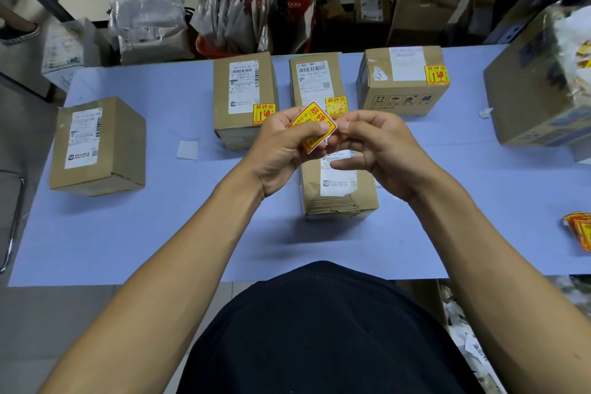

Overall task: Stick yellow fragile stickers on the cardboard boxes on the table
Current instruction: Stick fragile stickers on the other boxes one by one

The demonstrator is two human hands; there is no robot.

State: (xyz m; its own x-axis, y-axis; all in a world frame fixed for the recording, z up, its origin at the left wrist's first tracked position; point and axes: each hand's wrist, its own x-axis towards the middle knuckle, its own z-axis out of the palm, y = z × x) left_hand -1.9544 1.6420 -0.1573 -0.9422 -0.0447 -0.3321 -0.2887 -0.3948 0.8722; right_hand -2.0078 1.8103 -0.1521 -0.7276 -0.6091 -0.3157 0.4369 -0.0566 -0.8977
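Both hands mid-frame pinch one yellow sticker (315,125): left hand (281,150) thumb on its face, right hand (380,150) fingertips at its edge, above the centre box (339,189) on the surface (160,233).

Six cardboard boxes (97,145), three already stickered, one yellow sticker (315,126) held, two hands (281,150)
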